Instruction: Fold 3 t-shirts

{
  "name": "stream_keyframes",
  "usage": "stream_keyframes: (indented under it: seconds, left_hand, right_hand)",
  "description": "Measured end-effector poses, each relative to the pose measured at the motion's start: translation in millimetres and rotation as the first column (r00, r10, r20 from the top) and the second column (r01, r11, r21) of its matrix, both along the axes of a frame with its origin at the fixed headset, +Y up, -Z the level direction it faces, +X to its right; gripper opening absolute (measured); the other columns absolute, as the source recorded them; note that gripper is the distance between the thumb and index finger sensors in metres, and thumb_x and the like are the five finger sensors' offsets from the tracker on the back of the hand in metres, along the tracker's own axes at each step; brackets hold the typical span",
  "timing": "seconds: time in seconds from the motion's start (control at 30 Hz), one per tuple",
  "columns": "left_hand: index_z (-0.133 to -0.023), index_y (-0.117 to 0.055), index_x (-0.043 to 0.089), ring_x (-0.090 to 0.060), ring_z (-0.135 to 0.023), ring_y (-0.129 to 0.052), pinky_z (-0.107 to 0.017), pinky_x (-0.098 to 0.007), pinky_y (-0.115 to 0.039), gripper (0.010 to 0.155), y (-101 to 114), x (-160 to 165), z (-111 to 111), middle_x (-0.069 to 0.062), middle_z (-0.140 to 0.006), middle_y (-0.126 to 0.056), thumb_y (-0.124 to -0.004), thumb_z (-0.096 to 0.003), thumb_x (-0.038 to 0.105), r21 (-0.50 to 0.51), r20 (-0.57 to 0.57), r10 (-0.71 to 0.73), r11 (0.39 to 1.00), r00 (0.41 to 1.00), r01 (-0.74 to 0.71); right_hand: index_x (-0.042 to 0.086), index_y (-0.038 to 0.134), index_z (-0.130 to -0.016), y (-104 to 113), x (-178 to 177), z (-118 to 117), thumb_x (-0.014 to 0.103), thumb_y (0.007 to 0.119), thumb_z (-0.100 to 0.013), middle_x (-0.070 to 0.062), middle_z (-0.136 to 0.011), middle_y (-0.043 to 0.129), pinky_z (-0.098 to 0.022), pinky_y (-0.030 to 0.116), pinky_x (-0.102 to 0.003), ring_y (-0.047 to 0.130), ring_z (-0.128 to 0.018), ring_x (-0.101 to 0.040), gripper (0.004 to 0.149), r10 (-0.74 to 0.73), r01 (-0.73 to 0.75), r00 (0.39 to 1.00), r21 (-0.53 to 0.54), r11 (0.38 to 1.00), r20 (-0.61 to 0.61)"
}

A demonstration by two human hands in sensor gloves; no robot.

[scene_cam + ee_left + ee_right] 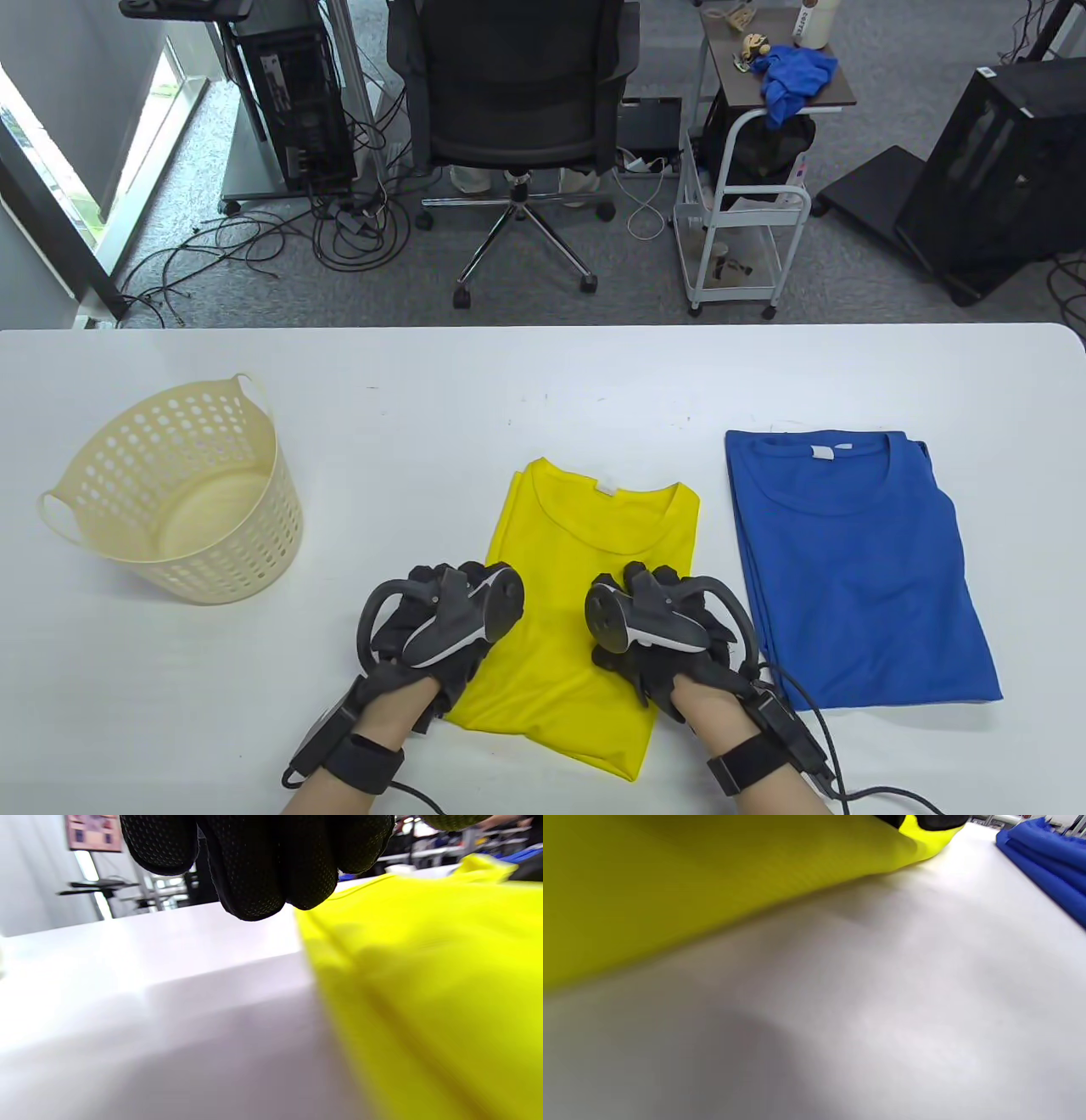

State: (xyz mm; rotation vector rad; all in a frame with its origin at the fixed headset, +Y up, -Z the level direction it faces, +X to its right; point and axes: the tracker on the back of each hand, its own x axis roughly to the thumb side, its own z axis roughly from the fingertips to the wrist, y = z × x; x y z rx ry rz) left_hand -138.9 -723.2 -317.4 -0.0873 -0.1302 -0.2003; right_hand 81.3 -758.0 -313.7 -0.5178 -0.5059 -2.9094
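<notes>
Nearest the table's [543,373] front edge, the left hand [441,628] and right hand [657,632] rest on either long side of the narrow-folded yellow fabric t-shirt [585,586], which lies flat at centre front, collar pointing away. Whether the fingers pinch the cloth or merely press on it cannot be told from the table view. The left wrist view shows gloved fingertips [258,878] curled above the shirt's left edge; the right wrist view shows the shirt's right edge lifted off the white table. Just beside it to the right lies a folded blue fabric t-shirt [857,569]. Well apart to the left stands an upright cream perforated plastic basket [182,492]. Beyond the table stands a black office chair [513,110].
</notes>
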Motion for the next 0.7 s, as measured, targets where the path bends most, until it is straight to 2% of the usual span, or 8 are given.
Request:
stream_keyframes:
  seconds: [0.03,0.17,0.27,0.37,0.4,0.43,0.5,0.7]
  left_hand:
    - [-0.096,-0.063,0.043,-0.014,-0.082,-0.09,-0.069,-0.046,-0.073,0.06,-3,-11,-5,0.011,-0.093,-0.082,-0.058,-0.0409,0.065,-0.012,-0.049,-0.013,1.0,0.999,0.012]
    - [-0.093,-0.069,0.041,-0.017,-0.084,-0.089,-0.07,-0.047,-0.072,0.057,-11,-32,-16,0.009,-0.095,-0.083,-0.058,-0.0418,0.064,-0.093,-0.143,-0.033,0.995,0.989,0.02]
    - [-0.092,-0.071,0.042,-0.016,-0.085,-0.087,-0.07,-0.047,-0.071,0.056,-21,-41,-22,0.009,-0.096,-0.079,-0.057,-0.0421,0.064,-0.2,-0.189,-0.084,0.979,0.978,0.046]
    - [-0.092,-0.072,0.04,-0.018,-0.085,-0.087,-0.071,-0.048,-0.07,0.057,-20,-41,-24,0.007,-0.096,-0.08,-0.057,-0.0424,0.064,-0.2,-0.196,-0.058,0.98,0.979,0.018]
    - [-0.092,-0.072,0.04,-0.018,-0.085,-0.086,-0.071,-0.048,-0.069,0.057,-20,-41,-24,0.007,-0.096,-0.08,-0.057,-0.0422,0.064,-0.203,-0.202,-0.064,0.979,0.977,0.022]
    - [-0.092,-0.071,0.039,-0.019,-0.085,-0.086,-0.072,-0.048,-0.069,0.059,-21,-39,-25,0.006,-0.096,-0.079,-0.056,-0.0419,0.065,-0.205,-0.206,-0.072,0.978,0.976,0.029]
    - [-0.093,-0.07,0.037,-0.019,-0.084,-0.085,-0.072,-0.048,-0.068,0.062,-23,-36,-27,0.004,-0.095,-0.078,-0.054,-0.0406,0.066,-0.2,-0.21,-0.081,0.979,0.974,0.038]
    - [-0.101,-0.062,0.032,-0.023,-0.089,-0.079,-0.075,-0.05,-0.063,0.077,-24,-21,-37,0.001,-0.101,-0.07,-0.049,-0.0372,0.072,-0.248,-0.213,-0.057,0.969,0.975,0.003]
  right_hand:
    - [0.03,0.036,-0.103,2,2,0,0.048,0.075,-0.039,-0.015,-0.113,0.032,-0.07,0.042,-0.07,0.042,-0.102,-0.05,0.077,0.022,-0.022,1.0,-0.058,0.998,-0.011]
    - [0.032,0.036,-0.102,5,2,6,0.043,0.08,-0.038,-0.013,-0.113,0.031,-0.07,0.042,-0.069,0.04,-0.103,-0.048,0.079,0.045,-0.052,0.997,-0.098,0.994,-0.064]
    - [0.033,0.035,-0.102,6,-3,13,0.048,0.081,-0.037,-0.013,-0.111,0.033,-0.07,0.044,-0.068,0.045,-0.101,-0.046,0.081,0.081,-0.091,0.99,-0.085,0.992,-0.112]
    - [0.037,0.043,-0.1,13,-5,14,0.054,0.08,-0.035,-0.008,-0.11,0.041,-0.071,0.044,-0.067,0.053,-0.098,-0.042,0.077,0.024,-0.035,0.984,-0.057,0.998,-0.176]
    - [0.035,0.057,-0.097,21,0,11,0.053,0.079,-0.036,-0.003,-0.106,0.06,-0.07,0.05,-0.066,0.068,-0.094,-0.036,0.067,-0.051,0.053,0.99,0.009,0.999,-0.133]
    - [0.031,0.064,-0.095,29,10,7,0.05,0.079,-0.038,-0.004,-0.098,0.073,-0.067,0.055,-0.064,0.078,-0.086,-0.036,0.062,-0.17,0.176,0.984,0.151,0.973,-0.054]
    - [0.024,0.074,-0.09,37,27,-1,0.046,0.079,-0.04,-0.008,-0.09,0.081,-0.062,0.06,-0.063,0.083,-0.078,-0.038,0.055,-0.273,0.247,0.961,0.296,0.923,0.05]
    - [0.017,0.068,-0.095,22,42,-27,0.057,0.071,-0.04,-0.011,-0.094,0.076,-0.065,0.056,-0.065,0.079,-0.082,-0.04,0.068,-0.002,-0.059,0.964,0.22,0.974,0.265]
